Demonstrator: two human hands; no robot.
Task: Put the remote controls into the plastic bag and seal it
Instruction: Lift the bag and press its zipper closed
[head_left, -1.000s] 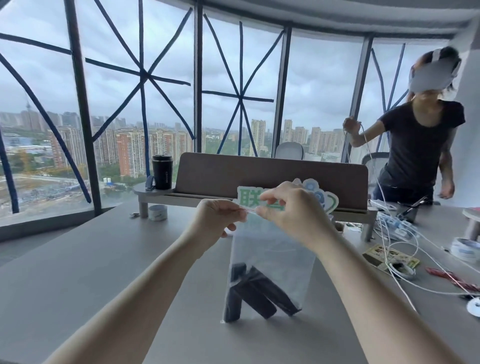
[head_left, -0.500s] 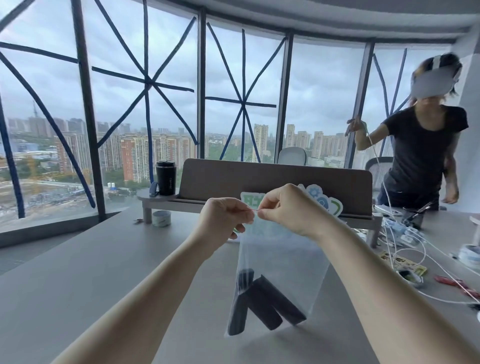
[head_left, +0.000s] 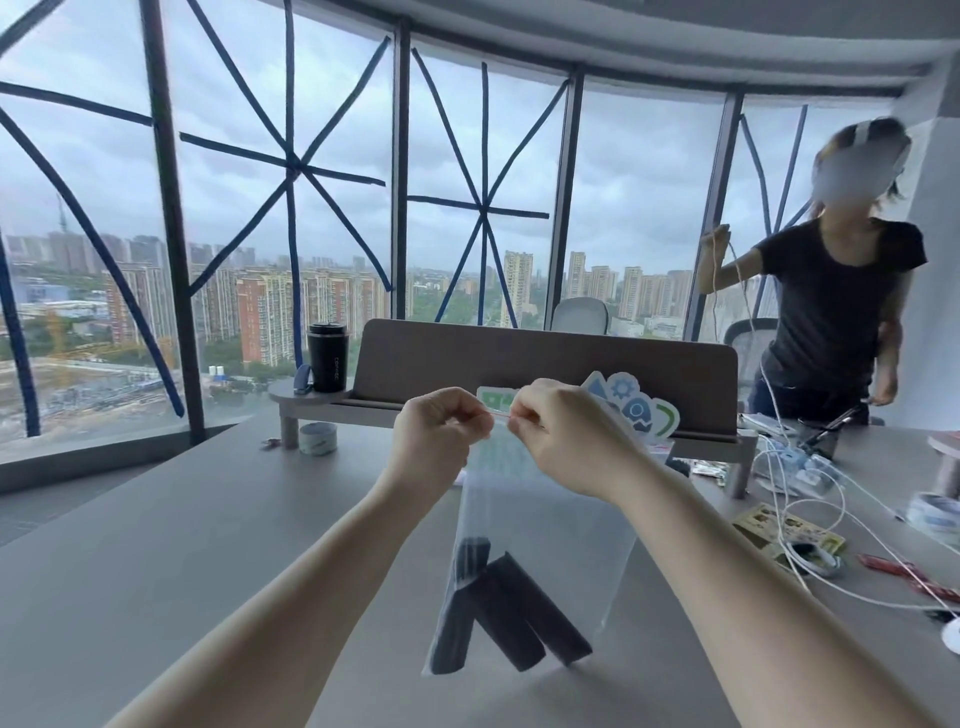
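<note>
A clear plastic bag (head_left: 550, 525) hangs upright above the grey table (head_left: 156, 545). Three black remote controls (head_left: 511, 603) lean together at the bag's bottom, which rests on or just over the tabletop. My left hand (head_left: 436, 436) pinches the bag's top strip at its left part. My right hand (head_left: 563, 436) pinches the same strip just to the right. The two hands are close together, a small gap between the fingertips. The strip itself is mostly hidden by my fingers.
A brown desk riser (head_left: 545, 374) with stickers stands behind the bag, and a black cup (head_left: 326, 357) on its left end. A tape roll (head_left: 318, 438) lies below it. White cables (head_left: 810, 525), cards and tape rolls clutter the right. A person (head_left: 836, 312) stands at the far right holding a cord.
My hands and the bag have stayed in nearly the same place; the fingertips have drawn slightly apart along the top strip. The person at the right has shifted a little.
</note>
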